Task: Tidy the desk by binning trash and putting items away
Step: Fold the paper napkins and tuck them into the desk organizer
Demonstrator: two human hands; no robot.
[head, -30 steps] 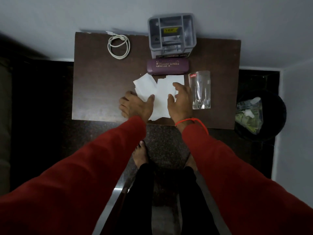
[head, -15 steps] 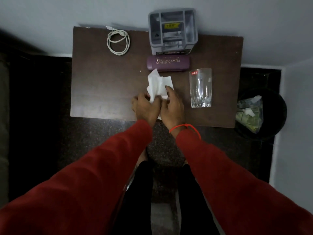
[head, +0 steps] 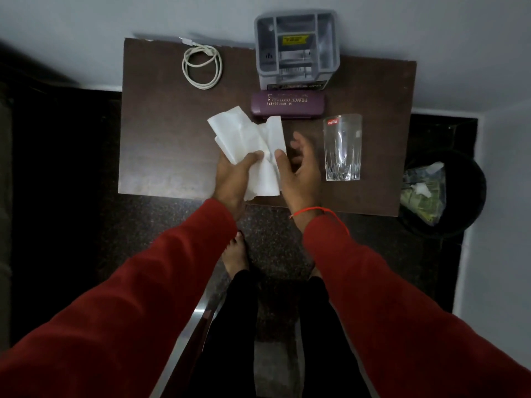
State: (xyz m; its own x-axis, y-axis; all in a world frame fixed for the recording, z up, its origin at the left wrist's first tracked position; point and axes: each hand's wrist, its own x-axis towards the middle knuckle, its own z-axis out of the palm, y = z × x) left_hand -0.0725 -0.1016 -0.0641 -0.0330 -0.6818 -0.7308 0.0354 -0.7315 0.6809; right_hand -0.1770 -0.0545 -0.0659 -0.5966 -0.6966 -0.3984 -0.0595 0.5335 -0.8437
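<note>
White tissue papers point(head: 246, 142) are bunched together above the front middle of the brown desk point(head: 161, 139). My left hand point(head: 234, 176) grips them from the left, thumb pressed over the bunch. Beside it, my right hand point(head: 301, 165) touches the bunch's right edge with its thumb, and its fingers are spread. A black bin point(head: 448, 193) with trash inside stands on the floor right of the desk.
A purple spectacle case point(head: 288, 104) lies behind the tissues. A grey organiser point(head: 297, 47) stands at the back against the wall. A clear glass point(head: 342, 147) stands right of my right hand. A coiled white cable point(head: 202, 66) lies at the back left.
The flat tissues were gathered into a bunch between both hands. My left hand now holds the bunch, which has fanned out, and my right hand has opened and eased off to the right.
</note>
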